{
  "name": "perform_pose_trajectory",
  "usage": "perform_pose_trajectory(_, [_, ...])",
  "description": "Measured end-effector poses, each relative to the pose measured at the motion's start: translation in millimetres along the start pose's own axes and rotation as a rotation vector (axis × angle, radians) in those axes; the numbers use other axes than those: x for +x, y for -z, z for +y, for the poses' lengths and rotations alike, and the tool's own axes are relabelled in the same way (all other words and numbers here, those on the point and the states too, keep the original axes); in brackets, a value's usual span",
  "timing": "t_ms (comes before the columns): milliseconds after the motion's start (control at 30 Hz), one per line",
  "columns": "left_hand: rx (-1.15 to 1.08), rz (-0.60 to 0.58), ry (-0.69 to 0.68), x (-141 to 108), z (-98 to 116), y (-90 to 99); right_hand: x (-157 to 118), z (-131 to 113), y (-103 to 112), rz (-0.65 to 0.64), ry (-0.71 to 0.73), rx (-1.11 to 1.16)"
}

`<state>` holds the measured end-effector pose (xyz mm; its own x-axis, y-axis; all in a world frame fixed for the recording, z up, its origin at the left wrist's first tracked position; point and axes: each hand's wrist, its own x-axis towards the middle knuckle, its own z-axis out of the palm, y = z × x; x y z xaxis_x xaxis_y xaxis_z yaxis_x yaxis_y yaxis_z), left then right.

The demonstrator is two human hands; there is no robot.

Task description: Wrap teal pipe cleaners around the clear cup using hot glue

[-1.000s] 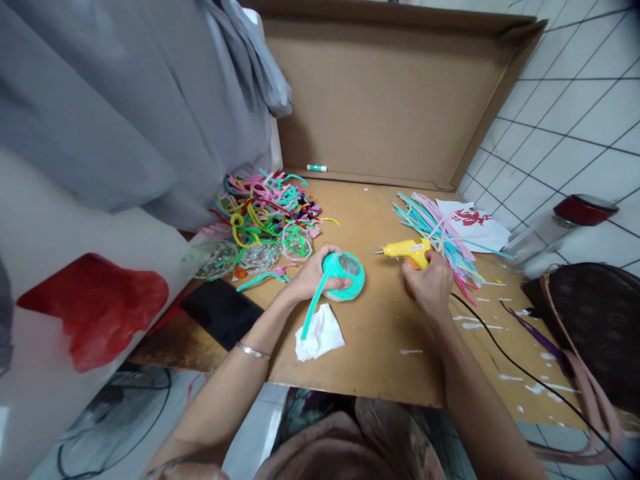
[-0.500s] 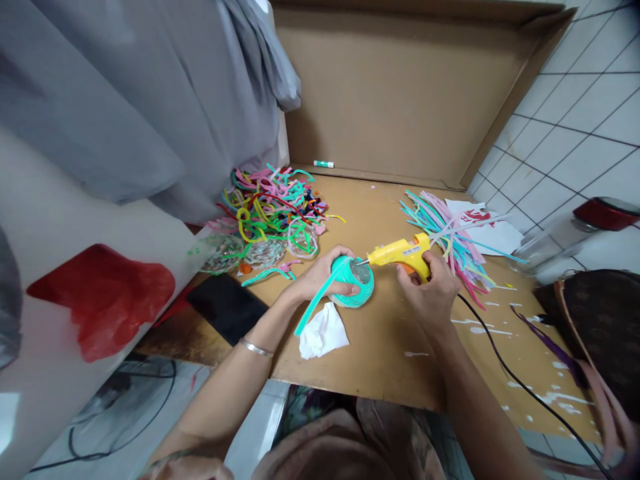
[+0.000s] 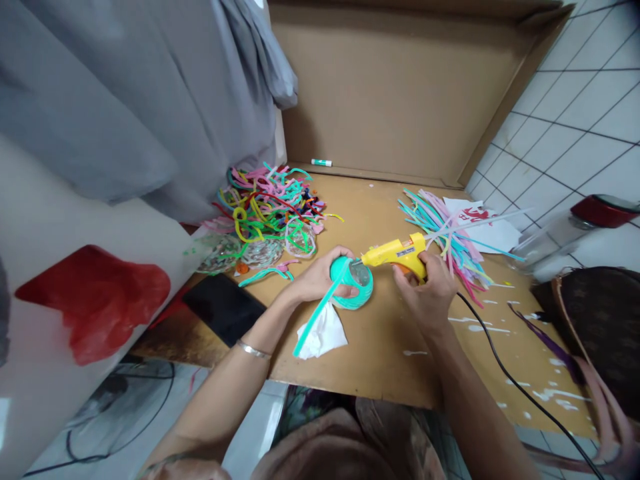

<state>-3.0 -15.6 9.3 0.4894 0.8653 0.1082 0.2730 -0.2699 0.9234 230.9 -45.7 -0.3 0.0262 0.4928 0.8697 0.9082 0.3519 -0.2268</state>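
Note:
My left hand [image 3: 317, 277] is closed around a small round container wrapped in turquoise pipe cleaner [image 3: 361, 297]. Its opening tilts up and shows a greyish inside. From the wrapped side, a loose turquoise end [image 3: 316, 325] hangs down to the left over a crumpled white tissue [image 3: 336, 337]. My right hand [image 3: 433, 287] grips a yellow hot glue gun [image 3: 393, 253] by its handle, with a finger at the orange trigger. The metal nozzle points left and reaches the container's rim near the loose end; whether it touches cannot be made out.
A heap of coloured pipe cleaners [image 3: 270, 200] lies back left, beside a black tablet-like slab [image 3: 225, 310]. Straight pipe cleaners [image 3: 430, 217] lie back right. The gun's black cord [image 3: 495, 353] runs right past a brown bag [image 3: 590, 320]. A cardboard panel [image 3: 390, 100] stands behind.
The nozzle has shifted slightly left over the container's rim. The loose turquoise end hangs a little lower across the tissue. Both hands keep their hold.

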Motion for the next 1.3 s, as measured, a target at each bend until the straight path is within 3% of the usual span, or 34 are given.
perform_pose_trajectory(200, [0.004,-0.002,-0.014,0.0,-1.1,0.6,1.2,-1.9,1.7,0.031,0.063,0.024])
perform_pose_trajectory(500, [-0.002,-0.001,-0.002,-0.5,1.2,-0.2,0.6,-2.9,2.1,0.006,0.021,0.045])
perform_pose_trajectory(867, [0.002,0.0,-0.007,0.0,0.6,-0.4,1.7,-2.5,2.2,0.036,0.082,0.053])
perform_pose_trajectory(1300, [-0.006,-0.008,0.003,-0.3,1.0,0.1,1.2,-2.8,2.8,0.014,0.028,0.078])
